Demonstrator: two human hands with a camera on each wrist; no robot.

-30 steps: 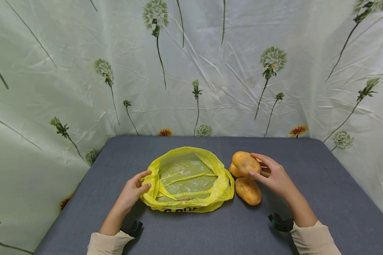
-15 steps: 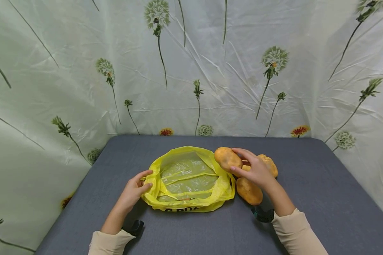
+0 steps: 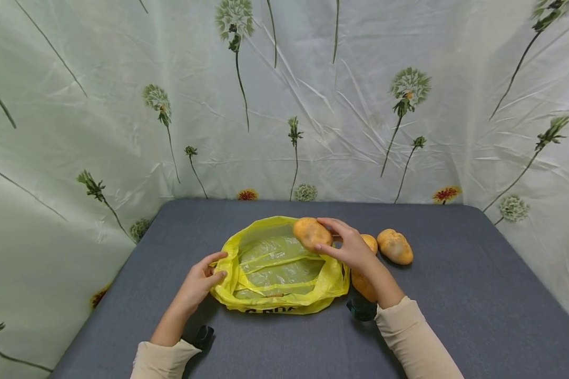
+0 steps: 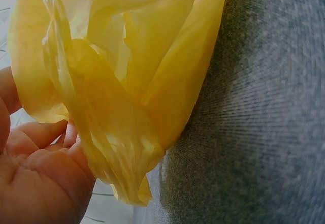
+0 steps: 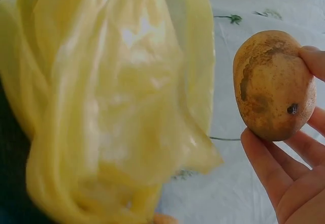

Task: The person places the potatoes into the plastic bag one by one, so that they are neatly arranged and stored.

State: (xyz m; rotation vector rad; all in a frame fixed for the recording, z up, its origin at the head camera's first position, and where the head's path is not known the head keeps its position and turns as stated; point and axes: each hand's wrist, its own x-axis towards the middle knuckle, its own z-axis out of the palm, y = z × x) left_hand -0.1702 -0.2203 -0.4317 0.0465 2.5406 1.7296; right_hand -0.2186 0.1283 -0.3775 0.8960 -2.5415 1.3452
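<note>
A yellow plastic bag (image 3: 333,279) lies with its mouth spread wide and facing up; its translucent inside shows. My left hand (image 3: 194,287) holds the bag's left edge between thumb and fingers, and in the left wrist view the yellow plastic (image 4: 122,117) hangs in folds by the palm. Raised over the right part of the bag's mouth is a potato (image 3: 312,234), gripped by my right hand (image 3: 355,252) with thumb and fingertips. In the right wrist view this potato (image 5: 274,89) shows brown blemishes and one dark spot, apart from the bag.
Right of the bag sits one potato (image 3: 395,246) by itself. Two more, a rear potato (image 3: 371,243) and a front potato (image 3: 362,285), are partly hidden by my right hand and forearm. The dark grey table (image 3: 460,295) meets a flower-printed curtain (image 3: 341,131) at the back.
My right hand has carried the potato leftward from above the other potatoes to over the bag's mouth, uncovering the lone potato at right. The left hand stays on the bag's edge.
</note>
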